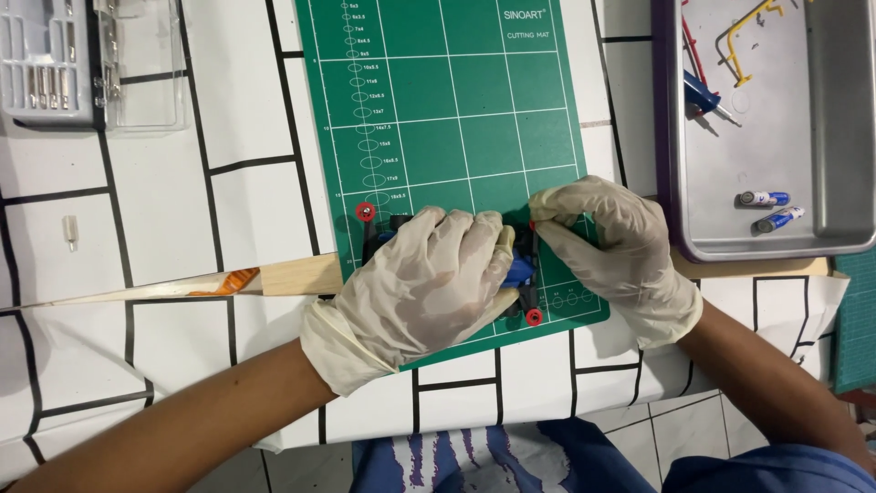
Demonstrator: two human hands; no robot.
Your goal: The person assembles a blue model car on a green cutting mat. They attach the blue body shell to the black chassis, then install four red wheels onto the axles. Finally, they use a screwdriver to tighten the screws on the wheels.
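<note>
1. While my gloved left hand (422,285) lies clamped over the small blue-and-black toy car with red wheels (522,270), it sits at the near edge of the green cutting mat (474,100).
2. My gloved right hand (613,248) pinches its right end, fingertips closed.
3. It looks light, rigid plastic; I'd judge the body the safest hold, not the wheels.

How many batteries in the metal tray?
2. Both batteries lie side by side near the front of the metal tray: one just behind the other. Other bits lie at the tray's back left; no further batteries show.
</note>
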